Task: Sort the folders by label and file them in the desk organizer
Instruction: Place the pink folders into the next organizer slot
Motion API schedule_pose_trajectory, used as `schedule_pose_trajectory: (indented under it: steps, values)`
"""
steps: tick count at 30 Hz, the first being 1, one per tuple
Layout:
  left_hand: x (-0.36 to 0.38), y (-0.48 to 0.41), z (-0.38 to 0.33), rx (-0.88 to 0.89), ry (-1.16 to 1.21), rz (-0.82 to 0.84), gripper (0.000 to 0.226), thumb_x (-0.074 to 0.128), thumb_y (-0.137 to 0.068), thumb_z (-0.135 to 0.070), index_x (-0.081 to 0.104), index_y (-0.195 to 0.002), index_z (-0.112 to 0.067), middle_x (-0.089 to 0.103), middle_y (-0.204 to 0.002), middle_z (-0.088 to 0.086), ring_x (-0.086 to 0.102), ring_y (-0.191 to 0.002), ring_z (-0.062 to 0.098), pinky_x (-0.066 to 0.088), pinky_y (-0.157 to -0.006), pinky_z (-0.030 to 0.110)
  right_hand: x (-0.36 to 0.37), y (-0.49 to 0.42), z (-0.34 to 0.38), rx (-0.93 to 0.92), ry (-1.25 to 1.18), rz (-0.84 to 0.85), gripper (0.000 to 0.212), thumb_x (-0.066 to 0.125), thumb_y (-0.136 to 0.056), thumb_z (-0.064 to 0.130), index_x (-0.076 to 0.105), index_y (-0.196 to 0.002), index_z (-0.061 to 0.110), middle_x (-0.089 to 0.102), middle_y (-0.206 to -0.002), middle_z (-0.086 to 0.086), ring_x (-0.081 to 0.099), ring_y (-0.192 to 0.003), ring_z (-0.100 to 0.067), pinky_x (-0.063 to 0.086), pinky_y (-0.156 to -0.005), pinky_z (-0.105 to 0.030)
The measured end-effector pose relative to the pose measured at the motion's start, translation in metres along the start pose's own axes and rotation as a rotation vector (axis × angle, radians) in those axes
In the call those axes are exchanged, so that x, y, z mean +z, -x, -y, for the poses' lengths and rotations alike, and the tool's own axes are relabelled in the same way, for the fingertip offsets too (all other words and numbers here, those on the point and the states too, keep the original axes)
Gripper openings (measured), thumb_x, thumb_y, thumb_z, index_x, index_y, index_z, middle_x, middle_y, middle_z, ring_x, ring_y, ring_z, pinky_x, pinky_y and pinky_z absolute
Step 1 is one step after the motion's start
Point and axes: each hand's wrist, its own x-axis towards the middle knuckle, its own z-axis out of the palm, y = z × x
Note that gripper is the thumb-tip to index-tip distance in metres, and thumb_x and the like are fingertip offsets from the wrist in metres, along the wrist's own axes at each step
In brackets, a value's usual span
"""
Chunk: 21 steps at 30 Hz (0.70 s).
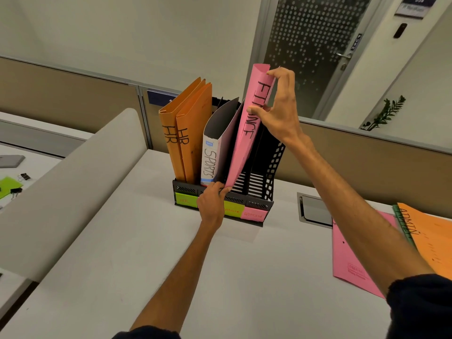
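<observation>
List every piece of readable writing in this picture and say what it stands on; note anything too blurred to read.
"HR": each of two orange card folders.
"SPORTS": white spine of the grey box file.
"FINANCE", partly covered by the right hand: pink card folder.
"ADMIN": orange flat folder.
"034": door sign; its lower line is blurred.
Sticky notes on the black mesh organizer: too faint.
The left hand hides one.

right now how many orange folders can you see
3. Two marked HR stand side by side in the organizer's leftmost slot. One marked ADMIN lies on the desk at right. More may hide in that pile.
</observation>
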Motion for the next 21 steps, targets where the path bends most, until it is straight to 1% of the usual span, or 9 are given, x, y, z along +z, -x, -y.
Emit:
schedule_pose_trajectory:
  steps: [3,6,9,11,14,17,18,19,21]
  values:
    - [0.000,-0.006,-0.005,-0.071,-0.050,0.000,0.029,0.064,-0.087,-0.045,0.066,-0.085,-0.016,0.068,-0.080,-0.001,0.052,-0.064,0.010,0.029,-0.049,0.021,0.001,-0.002,0.005,-0.010,0.009,0.017,0.072,0.082,-0.070,0.026,0.044,-0.124,-0.001,0.040,-0.126,-0.017,0.044,-0.118,-0.024,0.056,-0.089,-0.031]
    - [0.001,-0.013,-0.013,-0.124,-0.128,0.025,0.030,0.067,-0.085,-0.045,0.069,-0.085,-0.016,0.070,-0.078,0.001,0.051,-0.063,0.010,0.033,-0.055,0.024,0.005,0.002,0.011,-0.029,0.061,0.050,0.074,0.085,-0.066,0.027,0.046,-0.123,-0.001,0.042,-0.124,-0.016,0.047,-0.112,-0.023,0.051,-0.094,-0.025]
    - [-0.001,-0.014,-0.012,-0.108,-0.176,0.052,0.031,0.063,-0.088,-0.047,0.070,-0.089,-0.017,0.071,-0.079,0.002,0.057,-0.065,0.014,0.038,-0.057,0.026,0.014,0.010,0.010,-0.040,0.071,0.103,0.074,0.086,-0.066,0.026,0.048,-0.124,0.000,0.043,-0.125,-0.015,0.047,-0.113,-0.021,0.044,-0.096,-0.018]
    - [-0.002,-0.011,-0.008,-0.078,-0.145,0.057,0.033,0.059,-0.090,-0.047,0.071,-0.097,-0.017,0.072,-0.086,0.002,0.065,-0.073,0.019,0.041,-0.059,0.025,0.018,0.016,0.006,-0.019,0.053,0.100,0.073,0.086,-0.066,0.025,0.048,-0.124,0.001,0.043,-0.125,-0.015,0.047,-0.114,-0.021,0.040,-0.096,-0.012]
    - [-0.001,-0.003,-0.002,-0.024,-0.080,0.056,0.041,0.057,-0.091,-0.050,0.065,-0.114,-0.017,0.072,-0.102,0.002,0.068,-0.090,0.021,0.046,-0.065,0.028,0.022,0.021,0.001,0.018,0.012,0.089,0.073,0.085,-0.065,0.027,0.049,-0.123,0.003,0.042,-0.126,-0.014,0.046,-0.115,-0.021,0.039,-0.090,-0.003]
    - [0.002,0.004,0.004,0.002,-0.017,0.112,0.054,0.055,-0.091,-0.053,0.056,-0.130,-0.017,0.064,-0.126,0.002,0.062,-0.112,0.020,0.052,-0.083,0.034,0.033,0.035,-0.006,0.051,-0.027,0.066,0.071,0.083,-0.065,0.028,0.049,-0.123,0.005,0.038,-0.130,-0.015,0.043,-0.121,-0.022,0.035,-0.093,0.002]
    - [0.003,0.006,0.007,0.014,-0.006,0.137,0.056,0.054,-0.091,-0.053,0.054,-0.133,-0.017,0.060,-0.132,0.001,0.059,-0.117,0.019,0.051,-0.087,0.035,0.039,0.045,-0.009,0.084,-0.046,0.071,0.070,0.083,-0.066,0.026,0.049,-0.124,0.007,0.035,-0.132,-0.016,0.040,-0.124,-0.022,0.035,-0.094,0.002]
    - [0.003,0.008,0.009,0.026,-0.002,0.154,0.057,0.054,-0.091,-0.053,0.052,-0.135,-0.018,0.056,-0.137,0.001,0.056,-0.122,0.019,0.050,-0.091,0.036,0.046,0.056,-0.012,0.124,-0.071,0.101,0.068,0.082,-0.068,0.024,0.048,-0.126,0.010,0.032,-0.135,-0.015,0.039,-0.126,-0.023,0.039,-0.097,-0.004]
    - [0.002,0.009,0.014,0.050,-0.008,0.177,0.057,0.051,-0.093,-0.053,0.050,-0.138,-0.019,0.051,-0.143,-0.001,0.053,-0.126,0.018,0.049,-0.094,0.035,0.057,0.077,-0.016,0.202,-0.128,0.206,0.068,0.081,-0.074,0.019,0.043,-0.130,0.013,0.030,-0.138,-0.014,0.041,-0.127,-0.023,0.047,-0.101,-0.026]
